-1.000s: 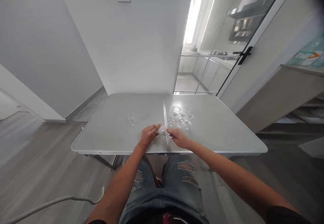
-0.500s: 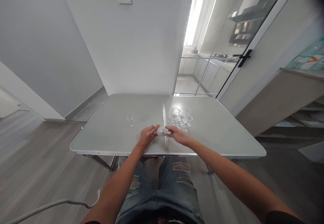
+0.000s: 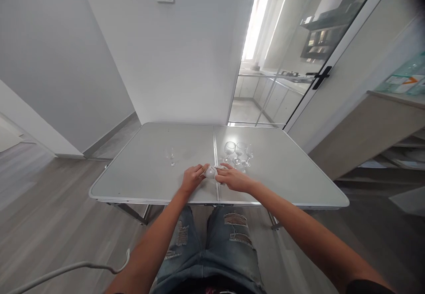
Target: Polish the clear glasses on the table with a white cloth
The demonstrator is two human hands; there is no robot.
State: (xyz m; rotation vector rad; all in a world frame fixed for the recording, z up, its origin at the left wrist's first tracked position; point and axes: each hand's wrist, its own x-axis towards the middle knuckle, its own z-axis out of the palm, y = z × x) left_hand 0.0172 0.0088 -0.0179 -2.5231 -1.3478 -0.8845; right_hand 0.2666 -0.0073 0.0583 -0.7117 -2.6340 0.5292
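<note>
A clear, rounded glass [image 3: 210, 173] is held on its side between my hands, low over the table's near middle. My left hand [image 3: 192, 179] is closed round its left end. White cloth or tissue [image 3: 220, 167] is bunched in my right hand [image 3: 235, 179] and presses against the glass's right side. My fingers cover much of both, so a stem cannot be made out. Just beyond my right hand stand three clear stemmed glasses [image 3: 229, 148] close together. Farther left, a single small clear glass [image 3: 172, 157] stands apart.
The pale folding table [image 3: 133, 170] has a metal rim and a centre seam. A wall [image 3: 179, 63] rises behind it. Right of that is a glass-panelled door [image 3: 275, 59] with a black handle. A shelf unit [image 3: 358, 125] with bottles stands at far right. A white curved tube [image 3: 83, 264] lies lower left.
My right hand has turned and shifted slightly on the cloth, with its fingers now lying more over the glass's right side. My left hand stays nearly still. The standing glasses have not moved.
</note>
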